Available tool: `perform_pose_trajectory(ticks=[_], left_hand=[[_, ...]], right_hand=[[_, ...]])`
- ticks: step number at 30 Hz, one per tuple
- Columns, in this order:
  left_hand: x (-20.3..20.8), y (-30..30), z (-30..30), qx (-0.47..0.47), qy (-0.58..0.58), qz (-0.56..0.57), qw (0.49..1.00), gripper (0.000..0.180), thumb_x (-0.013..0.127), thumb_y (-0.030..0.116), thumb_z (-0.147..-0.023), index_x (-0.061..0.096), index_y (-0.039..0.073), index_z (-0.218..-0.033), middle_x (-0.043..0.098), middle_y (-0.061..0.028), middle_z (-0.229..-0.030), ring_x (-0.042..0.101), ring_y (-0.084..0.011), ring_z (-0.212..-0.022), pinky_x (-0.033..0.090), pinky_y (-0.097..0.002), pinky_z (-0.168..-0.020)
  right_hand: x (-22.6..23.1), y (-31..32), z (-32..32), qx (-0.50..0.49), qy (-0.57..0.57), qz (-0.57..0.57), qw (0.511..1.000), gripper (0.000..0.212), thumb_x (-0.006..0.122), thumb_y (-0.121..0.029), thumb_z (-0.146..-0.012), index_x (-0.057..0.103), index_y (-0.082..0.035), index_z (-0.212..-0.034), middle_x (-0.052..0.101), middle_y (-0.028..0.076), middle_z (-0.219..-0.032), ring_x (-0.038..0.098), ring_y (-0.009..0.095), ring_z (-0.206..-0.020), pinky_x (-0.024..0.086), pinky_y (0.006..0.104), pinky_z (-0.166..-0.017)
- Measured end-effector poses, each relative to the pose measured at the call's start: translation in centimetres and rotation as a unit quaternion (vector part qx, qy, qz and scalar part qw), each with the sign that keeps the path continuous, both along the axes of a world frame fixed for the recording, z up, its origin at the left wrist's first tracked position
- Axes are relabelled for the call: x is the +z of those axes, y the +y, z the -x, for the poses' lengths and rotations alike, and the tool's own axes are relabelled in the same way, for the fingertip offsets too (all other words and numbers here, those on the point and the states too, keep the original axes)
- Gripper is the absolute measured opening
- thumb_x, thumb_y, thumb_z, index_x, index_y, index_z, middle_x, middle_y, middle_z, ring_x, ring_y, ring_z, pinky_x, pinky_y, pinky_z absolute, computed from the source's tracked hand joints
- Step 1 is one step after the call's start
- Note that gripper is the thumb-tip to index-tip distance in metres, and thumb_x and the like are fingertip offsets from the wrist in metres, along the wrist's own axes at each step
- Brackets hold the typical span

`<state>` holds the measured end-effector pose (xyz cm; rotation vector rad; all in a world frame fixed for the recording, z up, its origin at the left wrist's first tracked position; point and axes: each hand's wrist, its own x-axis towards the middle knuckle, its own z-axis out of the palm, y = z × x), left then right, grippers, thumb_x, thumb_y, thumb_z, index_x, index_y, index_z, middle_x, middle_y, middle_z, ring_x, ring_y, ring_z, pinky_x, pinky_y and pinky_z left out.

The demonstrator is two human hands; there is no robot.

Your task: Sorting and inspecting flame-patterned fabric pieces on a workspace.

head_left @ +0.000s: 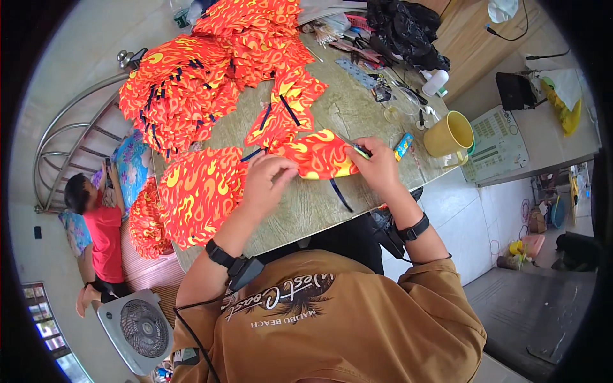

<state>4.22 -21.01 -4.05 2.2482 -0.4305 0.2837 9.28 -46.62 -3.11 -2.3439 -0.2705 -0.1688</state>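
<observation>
while the right hand (375, 165) grasped a small green-and-black tool (363, 152) at 1 flame-print cloth piece (317, 153) by the near edge of the table (348, 96), whether the left hand (264, 180) pinched it could not be told; this piece seemed unfinished, and whether the flame-print heap (182, 89) toward the far left corner was done was unclear.

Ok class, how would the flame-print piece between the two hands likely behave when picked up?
The flame-print piece is probably floppy: it looks like cloth, and the matching pile lies rumpled. It is likely light, since it appears thin. The dark strap would probably swing loose, as it trails below the piece's lower edge.
</observation>
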Motion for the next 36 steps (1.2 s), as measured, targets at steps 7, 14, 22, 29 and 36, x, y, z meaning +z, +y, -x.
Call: perform_pose_trajectory(ticks=[7, 14, 22, 29, 36], left_hand=[[0.8, 0.0, 0.0, 0.045, 0.076, 0.321, 0.943, 0.012, 0.058, 0.014, -0.093, 0.061, 0.004, -0.096, 0.060, 0.0012, -0.083, 0.054, -0.0074, -0.073, 0.044, -0.0222, -0.069], [2.4, 2.7, -0.2, 0.017, 0.196, 0.316, 0.928, 0.012, 0.056, 0.013, -0.095, 0.060, 0.002, -0.098, 0.058, 0.0036, -0.085, 0.052, -0.0036, -0.076, 0.043, -0.0201, -0.069], [2.2, 3.9, -0.6, -0.005, 0.254, 0.278, 0.926, 0.020, 0.060, 0.019, -0.093, 0.061, 0.001, -0.102, 0.060, 0.0036, -0.087, 0.054, -0.0049, -0.083, 0.045, -0.0221, -0.072], [5.0, 1.8, -0.9, 0.067, 0.272, -0.028, 0.960, 0.022, 0.068, 0.013, -0.085, 0.062, 0.002, -0.104, 0.063, -0.0015, -0.093, 0.058, -0.0070, -0.086, 0.046, -0.0228, -0.075], [1.1, 3.6, -0.7, 0.032, 0.110, 0.108, 0.987, 0.022, 0.066, 0.020, -0.087, 0.066, 0.002, -0.097, 0.064, -0.0052, -0.082, 0.060, -0.0114, -0.078, 0.047, -0.0250, -0.072]], right_hand=[[1.9, 1.4, 0.4, 0.013, -0.069, -0.107, 0.992, 0.019, 0.072, -0.018, -0.080, 0.068, -0.001, -0.090, 0.065, 0.010, -0.082, 0.061, 0.020, -0.073, 0.047, 0.0294, -0.066], [1.9, 1.7, 1.3, 0.024, 0.029, -0.335, 0.942, 0.013, 0.064, -0.011, -0.089, 0.063, 0.000, -0.096, 0.063, -0.001, -0.087, 0.054, 0.004, -0.080, 0.043, 0.0196, -0.071], [2.0, 2.6, 0.8, 0.051, 0.030, -0.366, 0.929, 0.011, 0.059, -0.009, -0.092, 0.060, -0.002, -0.100, 0.062, -0.004, -0.090, 0.053, 0.003, -0.081, 0.042, 0.0191, -0.073], [3.9, 3.4, 0.9, 0.086, 0.026, -0.402, 0.911, 0.011, 0.060, -0.009, -0.092, 0.059, -0.003, -0.101, 0.061, -0.004, -0.090, 0.052, 0.003, -0.082, 0.042, 0.0189, -0.074], [3.5, 2.8, 2.4, 0.183, -0.007, -0.367, 0.912, 0.013, 0.060, -0.009, -0.091, 0.059, -0.003, -0.103, 0.060, -0.005, -0.088, 0.050, 0.001, -0.078, 0.039, 0.0172, -0.068]])
